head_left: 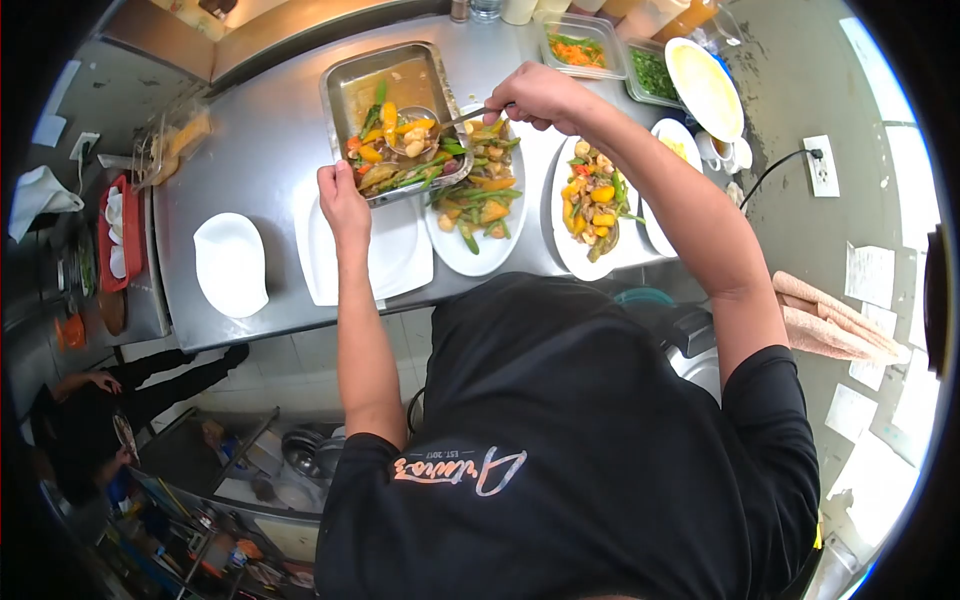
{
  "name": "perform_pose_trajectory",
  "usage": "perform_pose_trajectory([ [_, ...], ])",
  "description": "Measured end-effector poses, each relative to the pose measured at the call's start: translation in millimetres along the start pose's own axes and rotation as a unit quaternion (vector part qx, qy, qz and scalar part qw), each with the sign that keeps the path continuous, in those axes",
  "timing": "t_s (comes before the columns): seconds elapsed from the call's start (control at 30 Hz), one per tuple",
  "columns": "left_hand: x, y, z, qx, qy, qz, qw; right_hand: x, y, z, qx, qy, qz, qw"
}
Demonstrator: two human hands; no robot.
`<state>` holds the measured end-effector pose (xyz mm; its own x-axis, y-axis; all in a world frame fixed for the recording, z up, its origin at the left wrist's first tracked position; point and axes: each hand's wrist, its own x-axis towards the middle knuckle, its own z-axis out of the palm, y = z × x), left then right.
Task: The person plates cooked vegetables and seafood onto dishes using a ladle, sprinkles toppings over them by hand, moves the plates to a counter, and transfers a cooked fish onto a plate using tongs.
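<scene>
My left hand grips the near left corner of a rectangular metal pan, which is tilted toward me above a square white plate. Vegetables and brown sauce lie in the pan, gathered mostly at its near side. My right hand is closed around the handle of a large metal spoon, whose bowl rests among the vegetables. Just right of the pan, and partly hidden by it, an oval plate carries stir-fried vegetables. Beneath my right forearm lies another filled oval plate.
A white dish stands on the steel counter at left. Tubs of shredded carrot and chopped greens sit at the back right, near a yellow-topped plate. Another person is at lower left.
</scene>
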<state>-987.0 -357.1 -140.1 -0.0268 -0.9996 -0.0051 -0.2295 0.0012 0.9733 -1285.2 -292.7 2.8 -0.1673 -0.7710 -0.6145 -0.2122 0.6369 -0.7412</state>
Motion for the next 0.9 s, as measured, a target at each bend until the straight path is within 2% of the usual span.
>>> perform_pose_trajectory([
  [0.17,4.2,-18.5,-7.5,-0.041,0.021,0.006,0.999,-33.6,1.9,-16.7,0.004,-0.003,-0.039,0.999],
  [0.3,17.1,-32.9,-17.9,-0.046,0.042,0.015,0.998,-64.7,25.6,-23.9,-0.019,0.003,-0.034,0.999],
  [0.4,21.2,-28.9,-28.5,-0.018,0.053,0.004,0.998,-82.8,47.1,-9.3,-0.123,0.043,-0.015,0.991],
  [0.53,18.2,-18.5,-29.5,0.016,0.088,0.018,0.996,-88.5,105.9,24.5,-0.245,0.087,-0.158,0.953],
  [0.6,19.0,-24.3,-33.8,0.001,0.091,0.017,0.996,-99.7,117.6,40.6,-0.352,0.103,-0.231,0.901],
  [0.63,18.0,-24.7,-34.4,-0.007,0.093,0.021,0.995,-109.3,115.7,44.2,-0.384,0.088,-0.236,0.888],
  [0.77,15.6,-21.3,-41.3,-0.005,0.078,0.018,0.997,-119.6,126.9,47.0,-0.39,0.111,-0.283,0.869],
  [0.87,13.8,-15.9,-41.7,-0.026,0.068,0.02,0.997,-110.7,129.9,36.4,-0.348,0.154,-0.25,0.89],
  [0.9,13.6,-14.3,-41.8,-0.033,0.068,0.019,0.997,-105.2,131.5,30.9,-0.292,0.17,-0.217,0.916],
])
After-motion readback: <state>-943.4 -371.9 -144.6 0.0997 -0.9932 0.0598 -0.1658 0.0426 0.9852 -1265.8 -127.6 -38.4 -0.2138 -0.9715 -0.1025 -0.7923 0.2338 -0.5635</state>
